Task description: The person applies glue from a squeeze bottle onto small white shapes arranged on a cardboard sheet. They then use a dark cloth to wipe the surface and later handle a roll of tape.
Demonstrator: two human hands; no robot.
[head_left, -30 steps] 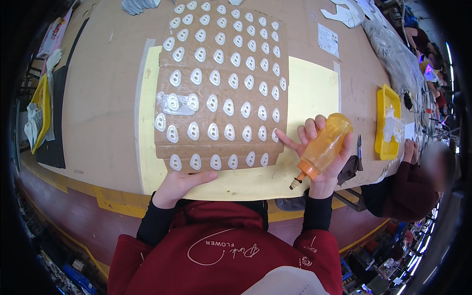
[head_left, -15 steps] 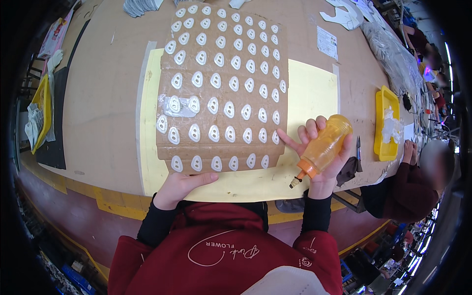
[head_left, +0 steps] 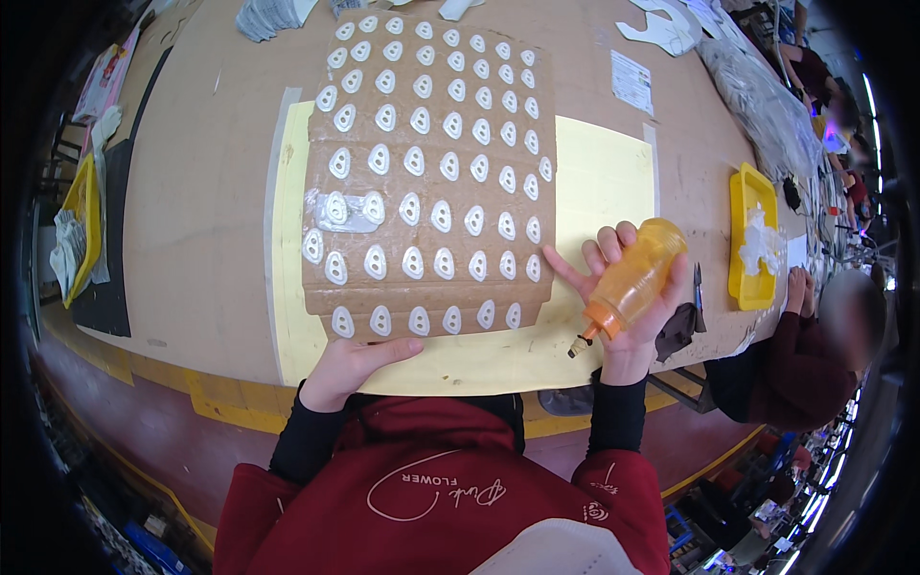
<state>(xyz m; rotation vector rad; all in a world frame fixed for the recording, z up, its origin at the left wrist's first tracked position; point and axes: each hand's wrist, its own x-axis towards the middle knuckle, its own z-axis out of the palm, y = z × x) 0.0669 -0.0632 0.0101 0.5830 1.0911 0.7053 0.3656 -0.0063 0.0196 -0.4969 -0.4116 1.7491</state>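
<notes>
I am grasping the amber bottle in my right hand at four o'clock of the cardboard sheet; its nozzle is pointing toward seven, so a careless squeeze could be dripping onto the yellow paper. My left hand is resting at the cardboard's seven-o'clock edge, gripping or not I cannot tell; tugging could be shifting its white pieces.

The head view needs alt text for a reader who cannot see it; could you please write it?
A person's right hand holds an orange bottle, nozzle tilted toward the person, beside a cardboard sheet bearing rows of small white pieces. The left hand is at the sheet's near edge; a yellow tray sits farther right on the table.
</notes>
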